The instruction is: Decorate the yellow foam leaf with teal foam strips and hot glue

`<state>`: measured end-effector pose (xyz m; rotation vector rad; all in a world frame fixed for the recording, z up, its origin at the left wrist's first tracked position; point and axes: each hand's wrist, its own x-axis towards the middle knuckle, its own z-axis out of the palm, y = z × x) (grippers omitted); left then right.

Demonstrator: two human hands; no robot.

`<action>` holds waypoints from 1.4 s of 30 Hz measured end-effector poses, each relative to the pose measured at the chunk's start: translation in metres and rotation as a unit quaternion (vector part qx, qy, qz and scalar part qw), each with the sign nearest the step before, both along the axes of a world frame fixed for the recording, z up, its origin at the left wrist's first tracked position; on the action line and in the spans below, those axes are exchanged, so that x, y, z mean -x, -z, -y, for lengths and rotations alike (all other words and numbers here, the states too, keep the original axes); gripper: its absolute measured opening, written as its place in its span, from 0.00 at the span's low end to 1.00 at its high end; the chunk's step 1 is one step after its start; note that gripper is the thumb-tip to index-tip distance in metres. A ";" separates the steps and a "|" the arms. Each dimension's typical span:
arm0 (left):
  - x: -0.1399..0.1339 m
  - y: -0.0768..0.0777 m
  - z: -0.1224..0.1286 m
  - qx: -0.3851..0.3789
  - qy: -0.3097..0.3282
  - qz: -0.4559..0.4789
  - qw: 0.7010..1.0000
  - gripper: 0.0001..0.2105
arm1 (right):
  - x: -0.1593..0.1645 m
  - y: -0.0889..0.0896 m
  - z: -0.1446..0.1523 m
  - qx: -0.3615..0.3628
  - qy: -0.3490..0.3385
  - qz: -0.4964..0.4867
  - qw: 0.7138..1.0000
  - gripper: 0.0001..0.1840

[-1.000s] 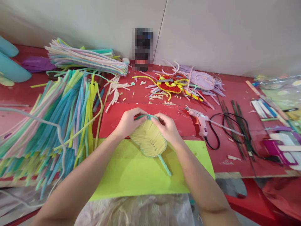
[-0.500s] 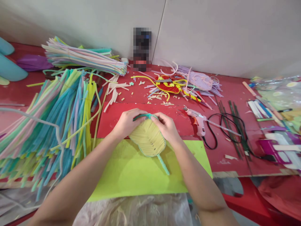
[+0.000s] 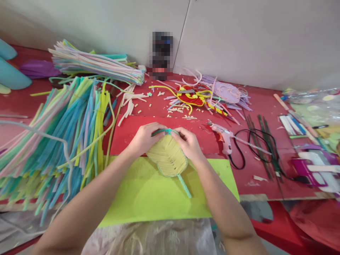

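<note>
A pale yellow leaf made of pipe cleaners [image 3: 170,156], edged in green, lies over the front boards with its green stem [image 3: 184,186] pointing toward me. My left hand [image 3: 147,138] is closed on the leaf's far left edge, where a green pipe cleaner [image 3: 158,132] shows along the rim. At the far tip, my right hand [image 3: 188,141] pinches the edge close beside the left fingertips. Both hands partly cover the leaf's upper sides. Under it are a lime-green sheet [image 3: 127,198] and a red board [image 3: 124,134].
Bundles of coloured pipe cleaners [image 3: 71,127] crowd the left. A pink glue gun [image 3: 225,141] with a black cord lies to the right. Behind are scissors [image 3: 186,91] among trimmed pieces and a purple oval piece [image 3: 227,92]. A blurred dark object [image 3: 160,53] leans on the wall.
The whole view has shifted very slightly. Both hands keep their hold on the leaf's far edge, and the leaf stays nearly in place.
</note>
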<state>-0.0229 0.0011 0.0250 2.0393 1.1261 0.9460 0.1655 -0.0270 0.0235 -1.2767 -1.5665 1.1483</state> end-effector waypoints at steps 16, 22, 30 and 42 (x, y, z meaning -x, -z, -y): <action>-0.004 0.003 0.010 -0.156 -0.060 -0.074 0.983 0.12 | -0.002 0.002 -0.001 -0.001 0.016 -0.030 0.999 0.15; -0.005 0.001 0.013 -0.232 -0.060 -0.077 0.968 0.11 | 0.000 0.003 0.000 0.008 0.019 -0.029 0.999 0.16; -0.007 0.002 0.015 -0.208 -0.055 -0.048 0.975 0.09 | 0.001 0.001 0.001 0.010 0.021 -0.040 0.999 0.16; -0.007 0.000 0.015 -0.224 -0.046 -0.054 0.972 0.09 | 0.003 0.000 0.001 0.017 0.049 -0.057 0.997 0.15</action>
